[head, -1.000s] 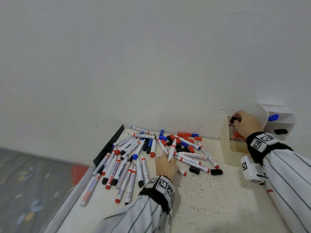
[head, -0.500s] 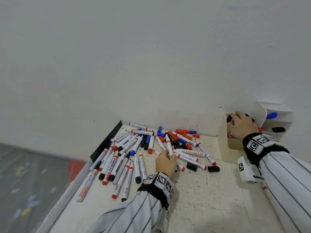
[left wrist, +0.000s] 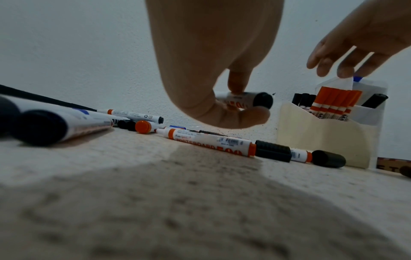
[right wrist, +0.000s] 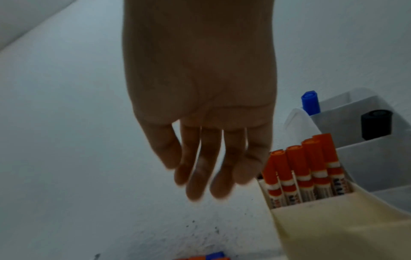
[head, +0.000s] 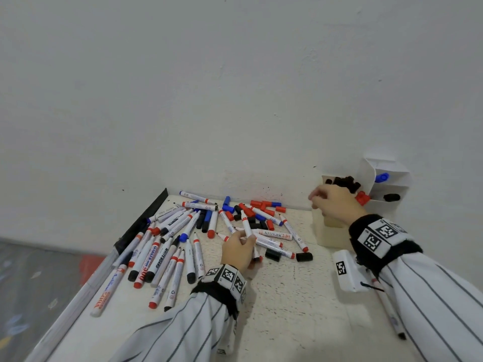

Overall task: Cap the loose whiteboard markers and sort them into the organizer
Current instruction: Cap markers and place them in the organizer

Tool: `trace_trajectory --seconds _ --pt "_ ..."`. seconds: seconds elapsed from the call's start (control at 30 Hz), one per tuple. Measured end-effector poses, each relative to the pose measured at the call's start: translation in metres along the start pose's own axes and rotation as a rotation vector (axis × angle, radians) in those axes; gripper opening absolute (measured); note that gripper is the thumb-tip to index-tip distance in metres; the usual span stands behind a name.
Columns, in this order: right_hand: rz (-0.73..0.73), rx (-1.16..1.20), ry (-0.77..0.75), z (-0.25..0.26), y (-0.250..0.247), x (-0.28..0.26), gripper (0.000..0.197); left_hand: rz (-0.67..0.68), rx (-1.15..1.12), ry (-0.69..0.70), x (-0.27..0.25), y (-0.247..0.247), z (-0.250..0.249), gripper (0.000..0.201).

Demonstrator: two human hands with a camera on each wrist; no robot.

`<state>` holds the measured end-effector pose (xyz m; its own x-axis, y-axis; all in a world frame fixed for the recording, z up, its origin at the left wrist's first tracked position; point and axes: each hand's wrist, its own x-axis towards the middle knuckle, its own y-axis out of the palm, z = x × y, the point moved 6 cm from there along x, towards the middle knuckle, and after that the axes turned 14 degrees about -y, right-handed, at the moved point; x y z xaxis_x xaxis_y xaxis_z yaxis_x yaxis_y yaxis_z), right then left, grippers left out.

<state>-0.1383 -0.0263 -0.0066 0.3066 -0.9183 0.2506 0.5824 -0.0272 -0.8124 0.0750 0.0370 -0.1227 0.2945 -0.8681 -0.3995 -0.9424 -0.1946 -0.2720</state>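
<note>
- Marker (head: 246,223), white barrel with a red band: being pinched by the left hand (head: 239,250) above the pile in the middle of the bench (head: 287,296); the left wrist view is showing thumb and fingers curled round the barrel near its black end (left wrist: 263,100). Whether its tip is capped is not clear.
- Handling, as a judgement: light, rigid, smooth plastic, likely to roll or slip; best taken mid-barrel, leaving the tip end free for a cap.
- Loose markers (head: 167,246): lying scattered and overlapping to the left of the held one, red, black and blue ends mixed.
- Loose caps (head: 264,205): sitting in a red, blue and black cluster near the wall; two black caps (head: 304,256) lying nearer the organizer.
- Right hand (head: 334,202): hovering just in front of the organizer, fingers straight and relaxed, carrying nothing.
- Organizer (head: 329,236), cream and white, standing at the right against the wall: holding red-capped markers (right wrist: 304,168) upright in one compartment, black-capped ones beside them, one blue marker (right wrist: 310,102) and one black marker (right wrist: 375,123) in the rear compartments.
- One further marker (head: 389,312): lying beside the right sleeve.
</note>
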Motion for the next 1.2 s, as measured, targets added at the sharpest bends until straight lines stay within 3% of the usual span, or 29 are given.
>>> trace_trajectory --seconds 0.17,0.27,0.4,0.63,0.83,1.0,1.13,1.2 --pt "0.556 -0.136 0.086 0.005 0.054 -0.045 0.034 -0.033 0.066 0.038 -0.002 0.002 -0.002 0.035" --pt "0.69 -0.214 0.13 -0.014 0.085 -0.067 0.051 -0.05 0.101 0.067 -0.002 0.004 -0.004 0.036" --pt "0.673 -0.228 0.17 -0.024 0.102 -0.087 0.059 -0.077 0.12 0.054 0.003 0.0 -0.001 0.037" --pt "0.529 -0.226 0.182 -0.008 0.119 -0.09 0.054 -0.1 0.104 0.018 0.013 -0.007 0.006 0.038" --pt "0.489 -0.158 0.23 -0.011 0.101 -0.096 0.058 -0.084 0.11 0.024 0.011 -0.002 0.005 0.037" --pt "0.333 -0.269 0.517 -0.063 0.046 -0.112 0.045 -0.033 0.117 0.035 0.009 0.006 0.005 0.033" --pt "0.335 -0.422 0.759 -0.102 0.013 -0.148 0.048 -0.018 0.153 0.038 0.004 0.01 0.003 0.03" --pt "0.344 -0.433 0.797 -0.115 0.009 -0.163 0.05 -0.024 0.176 0.047 0.003 0.011 0.002 0.031"
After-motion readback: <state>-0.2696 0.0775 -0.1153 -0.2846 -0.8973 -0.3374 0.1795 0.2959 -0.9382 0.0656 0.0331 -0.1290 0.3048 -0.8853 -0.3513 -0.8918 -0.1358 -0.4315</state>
